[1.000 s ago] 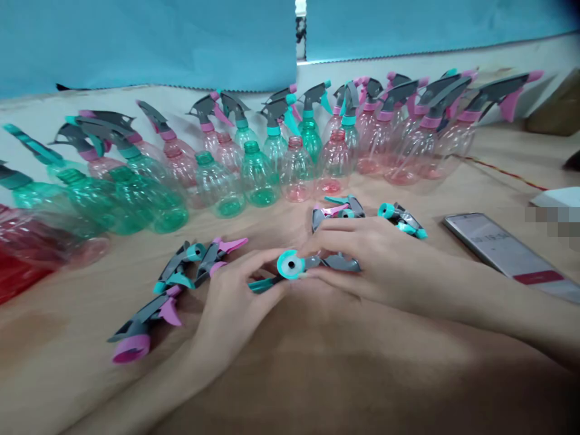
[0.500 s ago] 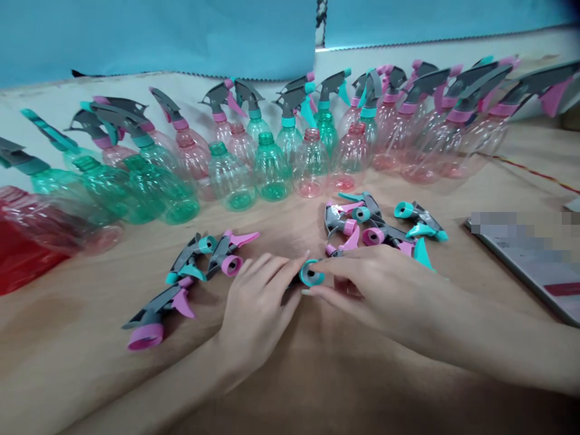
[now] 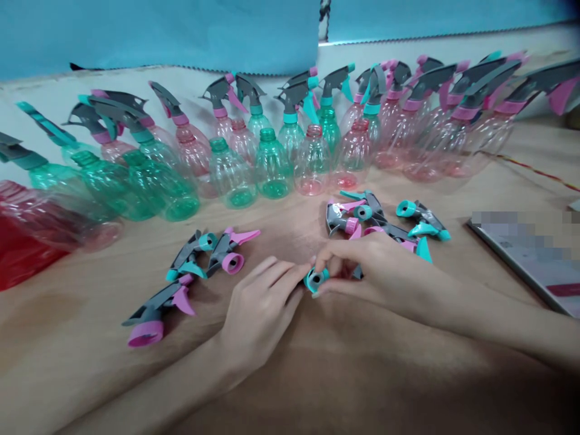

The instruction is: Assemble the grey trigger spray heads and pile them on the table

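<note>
Between my two hands, low over the table, is a spray trigger head [image 3: 316,279] with a teal collar, its open end facing me. My left hand [image 3: 263,305] is closed around its body, which the fingers mostly hide. The thumb and forefinger of my right hand [image 3: 369,269] pinch the teal collar from the right side. Left of my hands lie loose trigger heads, one with a teal collar [image 3: 190,255] and two with pink collars, the nearer one [image 3: 147,332] lowest. Beyond my right hand is a pile of several more trigger heads [image 3: 348,220].
Pink and green clear bottles [image 3: 274,169] stand in rows along the back, some open-necked, some with trigger heads on. A phone-like device [image 3: 521,260] lies at the right, a twisted red-yellow wire [image 3: 534,169] behind it. Something red [image 3: 27,260] sits at the left edge.
My right hand's finger has come off the collar's opening to its side, and the collar has turned slightly. My left hand stays nearly in place.
</note>
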The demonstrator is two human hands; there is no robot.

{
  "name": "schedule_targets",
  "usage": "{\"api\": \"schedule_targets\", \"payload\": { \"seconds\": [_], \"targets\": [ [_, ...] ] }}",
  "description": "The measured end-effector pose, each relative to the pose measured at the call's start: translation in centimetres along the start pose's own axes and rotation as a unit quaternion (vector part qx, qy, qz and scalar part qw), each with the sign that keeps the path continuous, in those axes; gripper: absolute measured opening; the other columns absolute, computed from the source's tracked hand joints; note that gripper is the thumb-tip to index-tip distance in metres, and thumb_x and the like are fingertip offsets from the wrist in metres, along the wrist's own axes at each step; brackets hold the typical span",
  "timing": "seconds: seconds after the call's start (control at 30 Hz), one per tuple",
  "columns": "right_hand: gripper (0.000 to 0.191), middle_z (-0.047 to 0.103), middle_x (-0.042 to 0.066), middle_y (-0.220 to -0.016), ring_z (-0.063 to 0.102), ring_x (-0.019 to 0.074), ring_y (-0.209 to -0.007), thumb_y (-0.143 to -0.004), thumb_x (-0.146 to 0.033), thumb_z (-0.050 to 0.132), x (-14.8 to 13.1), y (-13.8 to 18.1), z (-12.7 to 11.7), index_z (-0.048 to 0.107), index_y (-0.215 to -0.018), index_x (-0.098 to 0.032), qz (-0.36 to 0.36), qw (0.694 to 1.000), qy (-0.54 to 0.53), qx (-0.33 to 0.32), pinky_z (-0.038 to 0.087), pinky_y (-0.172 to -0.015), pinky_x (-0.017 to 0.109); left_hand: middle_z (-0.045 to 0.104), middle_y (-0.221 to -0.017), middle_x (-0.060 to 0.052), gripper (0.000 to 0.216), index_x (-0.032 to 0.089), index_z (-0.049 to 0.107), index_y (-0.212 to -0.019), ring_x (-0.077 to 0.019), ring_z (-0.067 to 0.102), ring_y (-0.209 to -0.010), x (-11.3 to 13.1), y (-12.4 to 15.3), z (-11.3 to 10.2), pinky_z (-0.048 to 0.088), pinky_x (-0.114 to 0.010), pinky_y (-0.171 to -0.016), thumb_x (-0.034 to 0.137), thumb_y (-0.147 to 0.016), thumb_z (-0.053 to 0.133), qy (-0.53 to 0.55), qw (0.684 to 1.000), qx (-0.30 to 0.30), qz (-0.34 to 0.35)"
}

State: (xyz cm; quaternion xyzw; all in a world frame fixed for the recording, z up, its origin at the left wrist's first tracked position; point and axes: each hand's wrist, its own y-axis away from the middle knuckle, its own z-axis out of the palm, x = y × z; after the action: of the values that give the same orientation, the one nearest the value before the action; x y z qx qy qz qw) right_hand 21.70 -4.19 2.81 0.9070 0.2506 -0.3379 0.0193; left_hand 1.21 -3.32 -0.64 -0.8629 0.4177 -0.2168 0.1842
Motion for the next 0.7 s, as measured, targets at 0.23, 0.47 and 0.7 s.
{"api": "schedule_targets", "payload": {
  "seconds": [0.23,0.47,0.7],
  "targets": [
    [0.008,0.068,-0.003,-0.072,0.059,0.0112,-0.062,-0.083,-0.022,0.061,0.4,-0.1,-0.6,0.068,-0.087,-0.022,-0.025,0.998,0.015,-0.048,0.04,-0.056,0.023,0.069,-0.091,-0.003,0.016,0.016,0.06,-0.106,-0.0178,0.059,-0.078,0.1,0.0,-0.1,0.049,-0.029,-0.068,0.015,-0.092,0.052,0.017,1.0,-0.018,0.001],
    [0.008,0.065,-0.005,-0.072,0.055,0.0088,-0.061,-0.086,-0.026,0.06,0.6,-0.5,-1.5,0.063,-0.079,-0.022,-0.066,0.992,0.018,-0.101,0.036,-0.056,0.022,0.068,-0.095,-0.003,0.02,0.018,0.058,-0.108,-0.0179,0.056,-0.08,-0.2,0.4,0.1,0.048,-0.03,-0.068,0.011,-0.093,0.046,0.014,0.998,-0.06,0.016],
    [0.013,0.066,-0.005,-0.081,0.058,0.0129,-0.076,-0.09,-0.018,0.051,0.7,-0.4,-1.4,0.06,-0.081,-0.023,-0.09,0.984,0.009,-0.152,0.039,-0.069,0.027,0.069,-0.095,-0.003,0.016,0.017,0.059,-0.105,-0.018,0.057,-0.079,-0.2,0.2,-0.2,0.049,-0.029,-0.068,0.014,-0.094,0.047,0.008,0.998,-0.066,0.02]
  ]
}}
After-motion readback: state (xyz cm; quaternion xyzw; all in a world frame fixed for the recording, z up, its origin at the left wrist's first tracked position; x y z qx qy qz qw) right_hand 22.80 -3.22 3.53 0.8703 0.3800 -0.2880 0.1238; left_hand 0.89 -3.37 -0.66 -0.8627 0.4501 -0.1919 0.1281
